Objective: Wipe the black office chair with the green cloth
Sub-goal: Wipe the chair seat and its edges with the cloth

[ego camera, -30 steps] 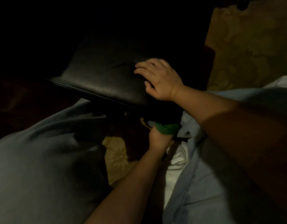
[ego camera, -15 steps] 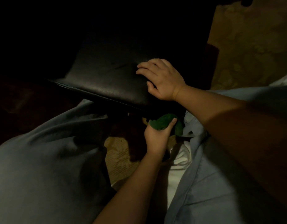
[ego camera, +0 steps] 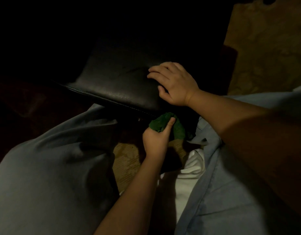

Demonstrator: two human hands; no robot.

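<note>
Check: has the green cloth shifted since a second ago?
Yes. The green cloth in the left hand slid slightly left under the front of the chair seat.

A tan floor [ego camera: 264,48] with a faint mottled pattern fills the dim upper right corner and shows again lower down, between a bent knee in grey-blue trousers [ego camera: 53,175] at left and a light-blue shirt [ego camera: 222,200] over a white undershirt [ego camera: 188,175] at right.

black office chair [ego camera: 115,85]: glossy dark seat | green cloth [ego camera: 160,123]: bunched, just below seat's near edge
</note>
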